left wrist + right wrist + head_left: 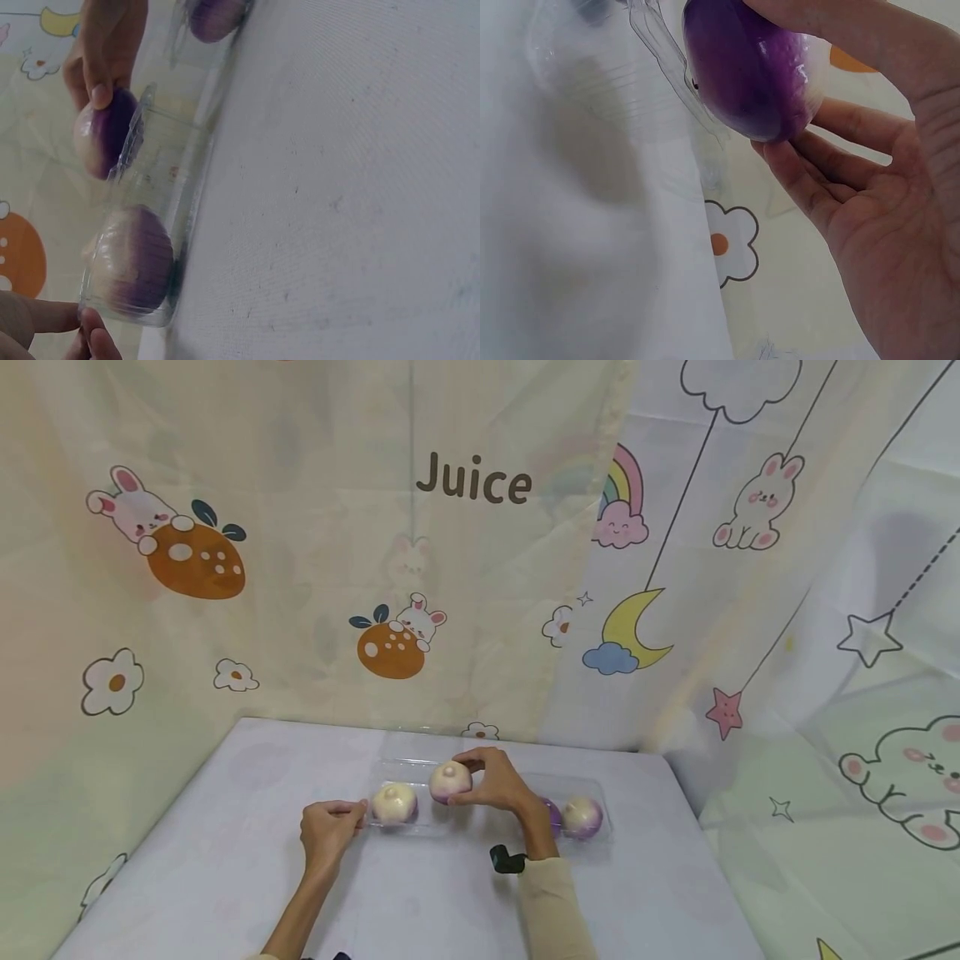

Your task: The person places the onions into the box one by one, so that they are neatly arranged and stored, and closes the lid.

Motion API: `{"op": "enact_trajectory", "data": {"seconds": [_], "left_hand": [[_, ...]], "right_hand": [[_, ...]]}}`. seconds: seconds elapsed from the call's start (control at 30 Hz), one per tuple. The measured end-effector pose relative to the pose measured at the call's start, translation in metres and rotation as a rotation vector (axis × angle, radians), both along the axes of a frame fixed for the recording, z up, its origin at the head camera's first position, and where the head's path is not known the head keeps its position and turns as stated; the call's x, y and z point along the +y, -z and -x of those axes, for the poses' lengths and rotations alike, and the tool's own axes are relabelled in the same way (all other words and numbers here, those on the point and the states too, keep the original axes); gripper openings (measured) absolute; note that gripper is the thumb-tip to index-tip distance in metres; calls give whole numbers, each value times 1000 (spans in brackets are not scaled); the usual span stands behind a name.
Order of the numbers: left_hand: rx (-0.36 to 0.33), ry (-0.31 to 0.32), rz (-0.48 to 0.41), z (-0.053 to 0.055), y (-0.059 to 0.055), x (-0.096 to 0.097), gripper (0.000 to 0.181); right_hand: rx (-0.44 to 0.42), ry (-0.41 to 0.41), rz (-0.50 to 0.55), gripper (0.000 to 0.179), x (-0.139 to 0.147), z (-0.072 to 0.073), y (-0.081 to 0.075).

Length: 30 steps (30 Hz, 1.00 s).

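Observation:
My right hand [501, 783] grips a white-and-purple turnip [448, 783] between thumb and fingers, over the right part of a clear plastic container [429, 832]. The turnip's white side with a small nub faces up; its purple side shows in the right wrist view. A second turnip [135, 259] sits in the left end of that container. At the container's left edge, my left hand [327, 835] pinches the rim between thumb and fingers [56, 316]. The container's clear lid [408, 745] stands raised at the back.
Right of it stands another clear container [604, 793] holding a turnip [582, 817] and a purple one [554, 818] partly hidden by my right wrist. Both containers rest on a white table [420, 902]. Printed curtains [300, 610] hang behind and beside the table.

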State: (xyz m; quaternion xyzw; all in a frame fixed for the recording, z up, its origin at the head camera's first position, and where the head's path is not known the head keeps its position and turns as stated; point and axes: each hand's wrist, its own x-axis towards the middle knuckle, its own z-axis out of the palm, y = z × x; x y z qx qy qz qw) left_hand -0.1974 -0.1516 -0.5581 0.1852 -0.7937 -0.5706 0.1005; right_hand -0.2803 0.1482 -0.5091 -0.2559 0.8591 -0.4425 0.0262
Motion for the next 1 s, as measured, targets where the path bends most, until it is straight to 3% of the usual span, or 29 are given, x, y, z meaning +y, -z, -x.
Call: {"op": "enact_trajectory", "data": {"seconds": [0.5,1.0], "left_hand": [[12,17,-11,1,-1,0,26],[19,17,-22,-2,-1,-1,25]], "right_hand": [[54,-29,-46,70,-6,-1,1],[53,-62,-77,66,-14,-5,-6]]}}
